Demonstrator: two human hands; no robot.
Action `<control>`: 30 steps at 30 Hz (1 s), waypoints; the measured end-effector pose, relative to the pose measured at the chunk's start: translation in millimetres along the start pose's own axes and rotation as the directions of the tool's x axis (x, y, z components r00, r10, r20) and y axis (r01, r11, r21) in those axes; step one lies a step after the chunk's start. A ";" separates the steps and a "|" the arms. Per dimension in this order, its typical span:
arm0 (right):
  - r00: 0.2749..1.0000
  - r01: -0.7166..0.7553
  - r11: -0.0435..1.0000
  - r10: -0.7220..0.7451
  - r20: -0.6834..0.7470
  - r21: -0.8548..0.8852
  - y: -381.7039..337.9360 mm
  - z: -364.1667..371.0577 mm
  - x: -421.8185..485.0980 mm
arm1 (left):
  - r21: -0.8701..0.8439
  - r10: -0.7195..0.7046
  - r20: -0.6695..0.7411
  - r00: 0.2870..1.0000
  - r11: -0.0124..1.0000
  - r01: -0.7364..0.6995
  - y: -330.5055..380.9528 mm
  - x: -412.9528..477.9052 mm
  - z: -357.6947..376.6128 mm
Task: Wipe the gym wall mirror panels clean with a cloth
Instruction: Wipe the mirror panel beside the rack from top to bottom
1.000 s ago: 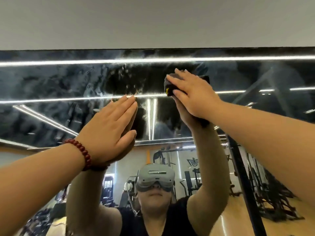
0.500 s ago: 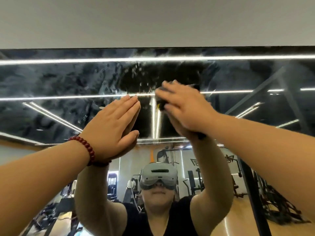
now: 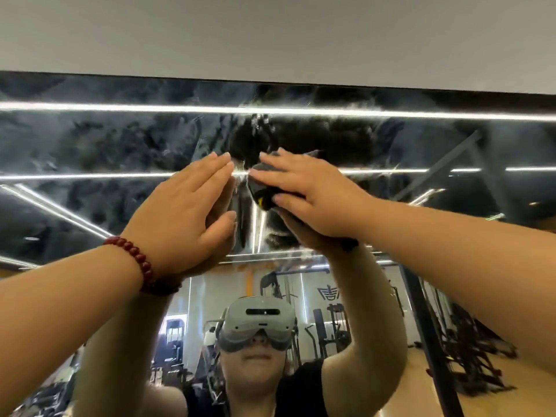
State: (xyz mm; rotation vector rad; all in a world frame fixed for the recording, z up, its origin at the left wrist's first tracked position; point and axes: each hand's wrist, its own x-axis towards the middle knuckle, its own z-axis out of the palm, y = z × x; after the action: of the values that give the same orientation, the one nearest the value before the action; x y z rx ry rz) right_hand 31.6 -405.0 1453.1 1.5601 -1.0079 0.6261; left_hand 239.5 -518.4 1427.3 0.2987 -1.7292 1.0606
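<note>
Mirror [image 3: 120, 139], upper band, mid-wipe: right hand [image 3: 313, 194] presses a dark cloth [image 3: 261, 188] flat against streaked glass; left hand [image 3: 183, 212], fingers straight, braces beside it. Next, probably sweep across the hazy left.

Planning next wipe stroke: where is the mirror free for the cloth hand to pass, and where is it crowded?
Free glass: left of the left hand, right of the right hand, and above both, up to the mirror's top edge. Crowded: the centre, where the left hand's fingertips nearly meet the cloth under the right hand.
</note>
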 end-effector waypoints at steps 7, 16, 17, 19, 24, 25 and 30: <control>0.992 -0.128 0.989 0.127 0.013 0.080 23.2 -13.9 2.9 | 0.001 -0.033 -0.051 0.998 0.999 0.033 -0.5 0.2 3.2; 0.988 0.152 0.987 -0.153 0.016 0.042 -27.7 14.0 -6.4 | -0.038 -0.045 -0.148 0.988 0.998 0.040 -3.3 -0.5 4.5; 0.976 0.215 0.976 -0.216 0.041 0.035 -30.5 16.9 -20.1 | -0.052 -0.047 -0.155 0.987 0.998 0.040 -2.3 -1.6 4.2; 0.971 0.218 0.974 -0.223 0.085 0.057 -20.6 11.0 -24.2 | -0.071 -0.052 -0.153 0.987 0.997 0.042 0.4 -3.6 4.1; 0.958 -0.254 0.957 0.269 -0.098 0.140 19.6 -10.6 36.7 | -0.025 -0.015 -0.136 0.991 1.000 0.012 1.1 -4.1 3.1; 0.950 -0.270 0.955 0.285 -0.126 0.125 19.0 -8.6 38.8 | -0.010 -0.010 -0.133 0.991 1.000 0.009 1.2 -4.4 3.6; 0.990 0.140 0.990 -0.140 0.034 -0.006 -29.0 20.2 -47.5 | 0.049 0.096 -0.081 0.992 0.995 -0.092 2.9 -4.7 0.8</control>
State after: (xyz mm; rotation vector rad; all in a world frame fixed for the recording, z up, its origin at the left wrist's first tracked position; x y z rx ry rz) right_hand 30.5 -411.3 1394.2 1.6236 -0.9156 0.4988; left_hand 239.1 -518.6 1421.8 0.1998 -1.6604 1.1656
